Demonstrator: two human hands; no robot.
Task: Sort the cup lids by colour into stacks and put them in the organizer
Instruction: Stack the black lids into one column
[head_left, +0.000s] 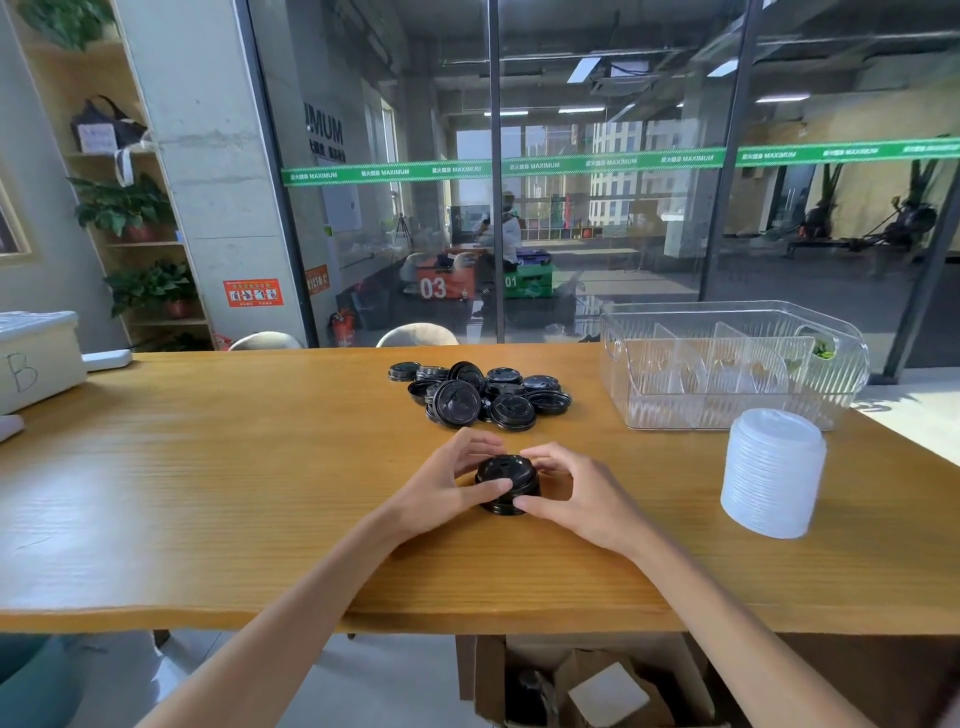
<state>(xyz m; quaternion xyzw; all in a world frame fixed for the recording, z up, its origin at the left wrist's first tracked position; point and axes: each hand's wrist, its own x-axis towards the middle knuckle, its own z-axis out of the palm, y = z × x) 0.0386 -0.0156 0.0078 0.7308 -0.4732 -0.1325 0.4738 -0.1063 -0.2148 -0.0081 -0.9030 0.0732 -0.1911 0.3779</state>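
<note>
Glossy black plastic lids (480, 395), wood table (208, 467)

Far side of the small black lid stack (506, 483) behind curled fingers — its lid count unclear.

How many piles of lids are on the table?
3: a loose heap of black lids mid-table, a small black stack gripped by both hands, and a tall white stack on the right, in front of the clear organizer.

Looks like an office-type common area: long wooden table (208, 467), glass partition wall (597, 182) across the frame's top, plant shelf (135, 218) upper left.
</note>
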